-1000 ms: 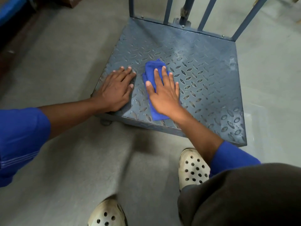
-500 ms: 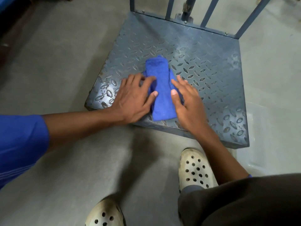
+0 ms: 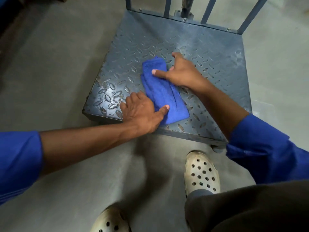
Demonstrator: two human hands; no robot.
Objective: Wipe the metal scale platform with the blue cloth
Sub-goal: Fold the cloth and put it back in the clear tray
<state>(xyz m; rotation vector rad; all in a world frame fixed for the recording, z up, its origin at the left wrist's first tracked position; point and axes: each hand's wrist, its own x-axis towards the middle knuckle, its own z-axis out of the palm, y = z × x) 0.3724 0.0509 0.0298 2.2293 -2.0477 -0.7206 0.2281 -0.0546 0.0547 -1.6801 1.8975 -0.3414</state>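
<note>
The blue cloth (image 3: 164, 92) lies folded into a long strip on the metal scale platform (image 3: 209, 56), slightly left of the plate's middle and nearer its lower edge in the frame; its long axis runs from upper left to lower right; the left hand (image 3: 142, 113) sits at the strip's lower end, flat and spread, thumb pressed on the cloth and fingers resting on the plate to the cloth's left; the right hand (image 3: 182, 72) sits at the upper end on the strip's right side, thumb stretched straight across the cloth, fingers arched down to the plate beside it, though whether they catch the cloth's edge cannot be told; so the cloth lies between the two hands, one thumb on each end, neither hand plainly nearer; the dusty, paler metal lies toward the upper right, so a wiping stroke would probably push that way, broadside to the strip.
</note>
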